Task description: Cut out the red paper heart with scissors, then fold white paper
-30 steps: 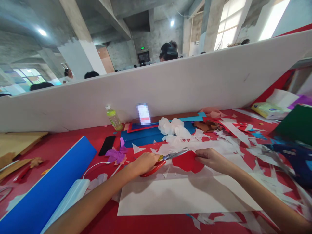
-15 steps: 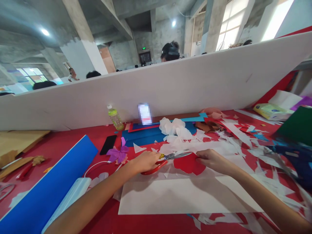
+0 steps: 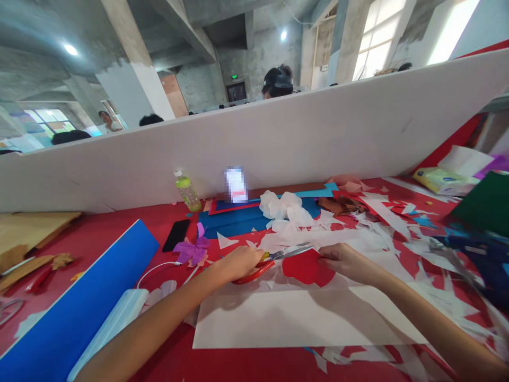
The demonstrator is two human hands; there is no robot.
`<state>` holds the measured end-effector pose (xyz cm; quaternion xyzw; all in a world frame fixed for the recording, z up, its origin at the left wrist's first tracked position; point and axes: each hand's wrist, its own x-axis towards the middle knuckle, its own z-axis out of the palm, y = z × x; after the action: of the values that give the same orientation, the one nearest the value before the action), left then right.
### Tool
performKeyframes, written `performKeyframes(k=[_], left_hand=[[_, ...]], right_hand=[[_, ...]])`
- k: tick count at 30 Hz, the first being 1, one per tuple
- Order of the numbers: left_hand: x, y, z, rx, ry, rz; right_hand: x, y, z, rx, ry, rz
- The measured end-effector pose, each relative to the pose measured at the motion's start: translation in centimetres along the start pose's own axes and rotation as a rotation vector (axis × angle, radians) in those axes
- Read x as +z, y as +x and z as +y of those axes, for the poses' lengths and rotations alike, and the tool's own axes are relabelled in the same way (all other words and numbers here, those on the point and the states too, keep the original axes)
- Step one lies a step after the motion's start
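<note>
In the head view, my left hand [image 3: 248, 262] is closed around scissors [image 3: 258, 272] with red and yellow handles. Their metal blades point right, along the upper edge of a red paper piece [image 3: 308, 267] with a wavy outline. My right hand [image 3: 338, 259] pinches that piece at its right side, close to the blade tips. Under both hands lies a wide white sheet [image 3: 306, 321]. White paper petals [image 3: 284, 207] rest just beyond the hands. A purple paper flower [image 3: 194, 246] lies left of my left hand.
White scraps [image 3: 441, 297] cover the table's right side. A phone [image 3: 176, 236], a drink bottle [image 3: 188, 192] and a lit screen [image 3: 236, 184] stand or lie near the white partition [image 3: 254, 138]. A blue board [image 3: 91, 286] slants at left, and a tissue pack [image 3: 443, 181] sits at far right.
The scissor blades have tilted slightly upward at the tips and look a little different in spread. Both hands stay almost in place, still holding the scissors and the red paper.
</note>
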<state>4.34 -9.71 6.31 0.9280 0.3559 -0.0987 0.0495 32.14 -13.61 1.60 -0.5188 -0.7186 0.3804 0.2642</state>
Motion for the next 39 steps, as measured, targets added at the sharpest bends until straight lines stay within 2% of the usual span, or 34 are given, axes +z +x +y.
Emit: performKeyframes(k=[14, 21, 23, 26, 31, 34, 39], left_hand=[[-0.2, -0.1, 0.0, 0.028, 0.011, -0.005], [0.3, -0.3, -0.5, 0.059, 0.085, 0.069], [0.6, -0.3, -0.9, 0.020, 0.093, 0.101], [1.5, -0.1, -1.6, -0.121, 0.115, 0.127], [3.2, 0.8, -1.5, -0.348, 0.103, 0.085], [3.1, 0.9, -1.1, -0.365, 0.142, 0.062], [1.2, 0.4, 0.2, -0.287, 0.156, -0.020]], right_hand=[[0.0, 0.1, 0.4, 0.033, -0.023, -0.031], [-0.2, 0.1, 0.4, 0.010, -0.022, -0.029], [-0.2, 0.1, 0.4, 0.007, -0.029, -0.023], [-0.1, 0.1, 0.4, 0.008, -0.045, -0.021], [0.0, 0.0, 0.3, 0.012, -0.015, -0.060], [0.1, 0.0, 0.0, 0.026, 0.016, -0.067], [0.4, -0.2, -0.8, 0.040, 0.043, -0.115]])
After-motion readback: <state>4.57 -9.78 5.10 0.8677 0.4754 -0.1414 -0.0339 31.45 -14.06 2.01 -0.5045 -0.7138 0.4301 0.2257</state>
